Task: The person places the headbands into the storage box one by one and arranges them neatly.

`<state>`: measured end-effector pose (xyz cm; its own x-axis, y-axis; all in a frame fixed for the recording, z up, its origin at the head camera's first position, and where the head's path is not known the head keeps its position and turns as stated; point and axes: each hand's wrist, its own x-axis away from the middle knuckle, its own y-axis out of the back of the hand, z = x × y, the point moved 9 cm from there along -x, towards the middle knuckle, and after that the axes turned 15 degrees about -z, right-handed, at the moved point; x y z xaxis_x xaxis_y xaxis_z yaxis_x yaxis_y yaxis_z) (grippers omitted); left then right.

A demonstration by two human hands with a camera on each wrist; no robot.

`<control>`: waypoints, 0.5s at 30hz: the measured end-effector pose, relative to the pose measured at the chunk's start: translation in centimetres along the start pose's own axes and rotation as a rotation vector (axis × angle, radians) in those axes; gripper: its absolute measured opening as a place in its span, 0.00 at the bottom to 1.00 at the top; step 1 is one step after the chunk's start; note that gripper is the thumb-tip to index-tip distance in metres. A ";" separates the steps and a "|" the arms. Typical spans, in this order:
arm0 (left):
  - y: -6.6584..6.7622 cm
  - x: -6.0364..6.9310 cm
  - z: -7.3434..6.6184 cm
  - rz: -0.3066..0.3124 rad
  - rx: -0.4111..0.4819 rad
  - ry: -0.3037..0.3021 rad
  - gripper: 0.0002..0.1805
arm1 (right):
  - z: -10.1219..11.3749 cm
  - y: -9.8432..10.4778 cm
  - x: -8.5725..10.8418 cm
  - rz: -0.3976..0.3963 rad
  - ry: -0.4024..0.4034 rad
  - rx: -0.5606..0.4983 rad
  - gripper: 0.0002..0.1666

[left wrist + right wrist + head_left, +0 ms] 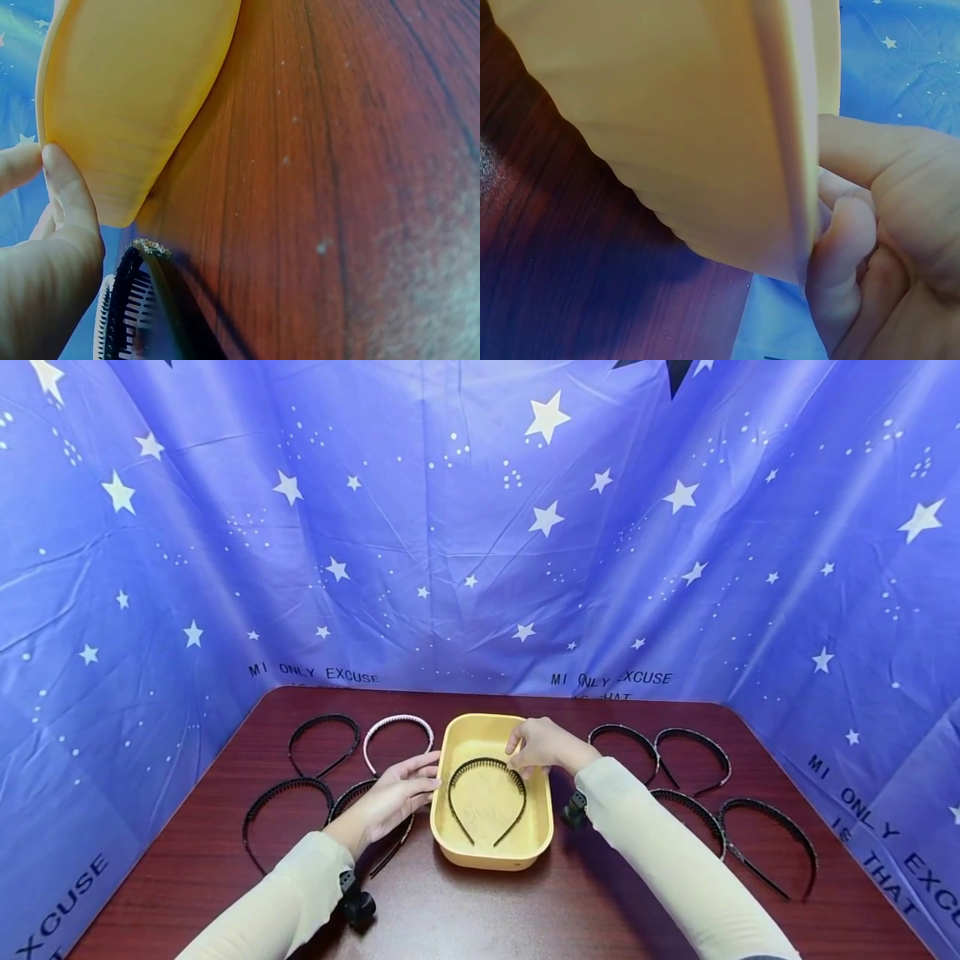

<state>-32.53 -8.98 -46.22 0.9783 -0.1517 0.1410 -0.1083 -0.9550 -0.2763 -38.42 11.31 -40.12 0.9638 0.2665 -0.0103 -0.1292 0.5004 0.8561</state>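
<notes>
A yellow plastic bin (491, 862) stands in the middle of the table. A black toothed headband (486, 762) is inside it, arch toward the back. My left hand (393, 797) is at the bin's left side; the left wrist view shows thumb (66, 180) and a finger pinching the rim. Over the right rim reaches my right hand (551, 745), with curled fingers holding the headband's upper right part. In the right wrist view the bin wall (667, 135) hides those fingertips and the headband.
Left of the bin lie a pink headband (399, 719) and several black ones (322, 718), one behind my left hand. Several dark headbands (693, 732) lie on the right, partly behind my right sleeve. A blue star-print cloth (480, 568) surrounds the dark red wooden table (420, 910).
</notes>
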 end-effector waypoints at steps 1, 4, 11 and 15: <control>0.0 0.0 0.0 0.000 -0.001 0.000 0.35 | 0.0 0.0 0.0 0.000 -0.001 -0.005 0.10; 0.0 0.0 0.0 0.001 -0.002 -0.001 0.35 | 0.0 0.1 0.1 -0.004 0.000 -0.018 0.10; -0.1 0.0 0.0 0.000 -0.007 -0.004 0.35 | 0.0 0.2 0.1 -0.014 0.024 -0.044 0.12; -0.1 0.1 -0.1 -0.001 -0.009 -0.004 0.35 | 0.0 0.4 0.2 -0.021 0.038 -0.065 0.12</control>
<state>-32.46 -8.91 -46.09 0.9790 -0.1503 0.1376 -0.1094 -0.9574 -0.2674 -38.27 11.60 -39.81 0.9571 0.2856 -0.0484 -0.1251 0.5581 0.8203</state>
